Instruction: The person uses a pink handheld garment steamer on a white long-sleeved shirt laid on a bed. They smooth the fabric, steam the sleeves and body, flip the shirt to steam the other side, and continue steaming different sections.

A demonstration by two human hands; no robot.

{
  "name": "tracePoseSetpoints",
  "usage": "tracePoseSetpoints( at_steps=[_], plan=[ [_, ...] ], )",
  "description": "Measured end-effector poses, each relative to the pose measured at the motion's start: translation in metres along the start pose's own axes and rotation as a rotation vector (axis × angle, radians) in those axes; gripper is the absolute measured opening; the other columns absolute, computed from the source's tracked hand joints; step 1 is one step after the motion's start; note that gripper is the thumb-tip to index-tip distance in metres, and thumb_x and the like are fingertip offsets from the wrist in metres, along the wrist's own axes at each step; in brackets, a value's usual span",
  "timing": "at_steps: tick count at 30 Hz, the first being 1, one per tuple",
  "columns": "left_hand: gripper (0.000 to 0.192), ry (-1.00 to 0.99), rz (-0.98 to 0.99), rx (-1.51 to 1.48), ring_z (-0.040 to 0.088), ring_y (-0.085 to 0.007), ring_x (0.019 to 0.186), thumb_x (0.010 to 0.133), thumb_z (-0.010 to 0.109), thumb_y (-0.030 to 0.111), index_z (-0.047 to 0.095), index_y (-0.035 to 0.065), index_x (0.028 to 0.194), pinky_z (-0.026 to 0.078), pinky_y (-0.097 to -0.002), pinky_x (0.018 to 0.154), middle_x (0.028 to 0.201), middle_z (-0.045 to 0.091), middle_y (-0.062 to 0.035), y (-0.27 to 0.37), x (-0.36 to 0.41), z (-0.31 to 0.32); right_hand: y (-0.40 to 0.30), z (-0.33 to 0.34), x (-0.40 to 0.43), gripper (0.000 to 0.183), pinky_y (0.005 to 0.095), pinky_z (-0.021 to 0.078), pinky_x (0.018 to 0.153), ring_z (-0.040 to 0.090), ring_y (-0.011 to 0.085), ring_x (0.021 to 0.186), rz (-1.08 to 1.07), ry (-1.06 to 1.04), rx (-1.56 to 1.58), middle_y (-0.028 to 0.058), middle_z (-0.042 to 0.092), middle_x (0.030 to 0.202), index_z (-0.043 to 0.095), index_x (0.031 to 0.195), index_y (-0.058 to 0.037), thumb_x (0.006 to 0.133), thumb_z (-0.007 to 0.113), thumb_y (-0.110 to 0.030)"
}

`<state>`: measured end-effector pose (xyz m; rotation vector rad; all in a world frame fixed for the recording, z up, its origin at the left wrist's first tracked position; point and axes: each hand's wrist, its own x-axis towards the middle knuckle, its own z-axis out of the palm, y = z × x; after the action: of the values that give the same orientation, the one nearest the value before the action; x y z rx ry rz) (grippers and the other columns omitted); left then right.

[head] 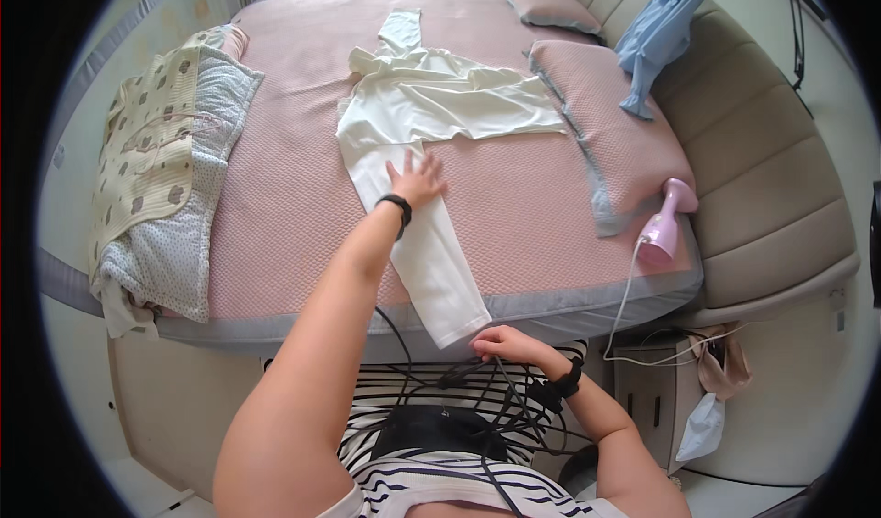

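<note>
A white long-sleeved garment (451, 98) lies spread on the pink quilted bed cover (289, 243). One of its sleeves (440, 270) stretches toward me, and its cuff end overhangs the grey edge of the bed. My left hand (418, 182) is over the upper part of this sleeve, fingers spread and slightly blurred, holding nothing. At the corner of the cuff is my right hand (506, 344), its fingers curled. Whether those fingers pinch the fabric or only rest beside it is unclear. Black cables (475, 377) hang in front of my body, just below the right hand.
A pink handheld garment steamer (664, 229) with a white cord lies by the pillow (606, 126). A blue garment (661, 43) hangs over the padded headboard (750, 153). Folded bedding (158, 194) with a clothes hanger on top is at left. A nightstand (647, 387) stands at lower right.
</note>
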<state>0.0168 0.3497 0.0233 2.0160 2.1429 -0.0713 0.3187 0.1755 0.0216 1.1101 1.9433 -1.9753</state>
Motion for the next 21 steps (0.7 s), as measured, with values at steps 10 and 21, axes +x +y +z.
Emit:
tracePoseSetpoints(
  at_steps=[10, 21],
  plan=[
    [0.064, 0.071, 0.468, -0.608, 0.013, -0.0299, 0.138, 0.093, 0.040, 0.042, 0.023, 0.0025, 0.140, 0.008, -0.0443, 0.111, 0.147, 0.019, -0.0153, 0.070, -0.157, 0.067, 0.012, -0.038, 0.027, 0.034, 0.0282, 0.0485, 0.068, 0.060, 0.0155, 0.079, -0.191, 0.678, -0.185, 0.0107, 0.062, 0.086, 0.054, 0.104, 0.0023, 0.085, 0.061, -0.025],
    [0.061, 0.220, 0.203, 0.037, 0.011, -0.0359, 0.137, 0.091, 0.036, 0.049, 0.025, 0.0165, 0.142, 0.012, -0.0569, 0.106, 0.149, 0.018, -0.0110, -0.020, -0.130, 0.053, -0.021, -0.006, 0.044, 0.044, 0.0370, 0.0493, 0.066, 0.063, 0.0294, 0.071, 0.019, 0.514, -0.504, 0.0188, 0.064, 0.078, 0.062, 0.087, 0.0040, 0.067, 0.069, -0.035]
  ],
)
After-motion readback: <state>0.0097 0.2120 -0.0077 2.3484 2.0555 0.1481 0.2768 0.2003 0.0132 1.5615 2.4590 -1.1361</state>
